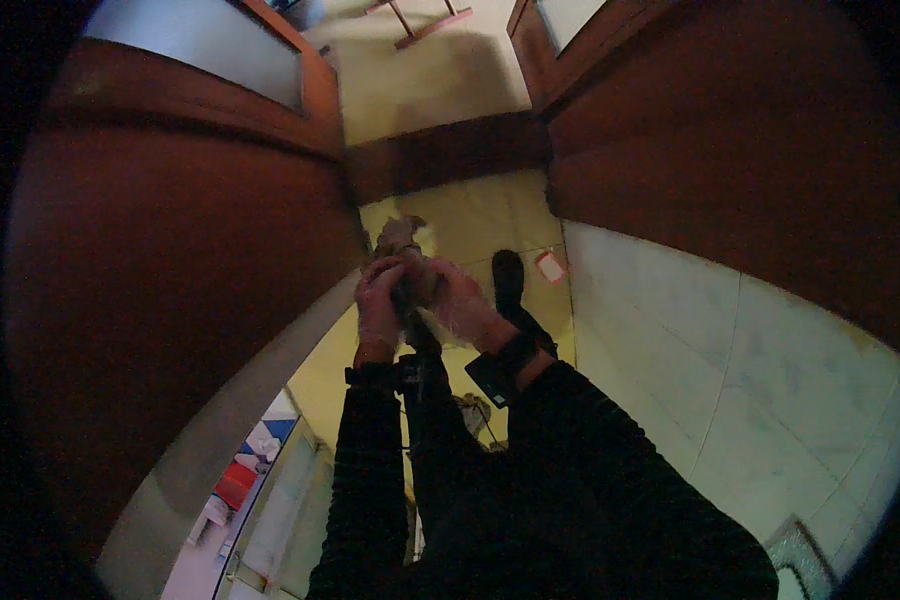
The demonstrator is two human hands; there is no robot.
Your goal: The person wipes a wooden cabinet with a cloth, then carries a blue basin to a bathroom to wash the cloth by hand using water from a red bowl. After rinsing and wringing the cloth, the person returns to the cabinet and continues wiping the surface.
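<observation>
My left hand [379, 304] and my right hand [461, 300] are close together in front of me, both closed around a crumpled, greyish-brown cloth [399, 236]. The cloth sticks out beyond my fingers, bunched up, and its lower part is blurred and partly hidden between my hands. Dark bands with devices circle both wrists, and dark sleeves cover my forearms. Below my hands, my legs stand on the yellowish tiled floor, with one dark shoe [508, 274] showing to the right of my right hand.
Reddish-brown wooden doors or panels stand at left [195, 247] and right [720, 135]. A dark threshold [450, 154] crosses the floor ahead. A small red-and-white object [550, 267] lies beside the pale tiled wall [667, 330]. Assorted items rest on a surface [187, 574] at lower left.
</observation>
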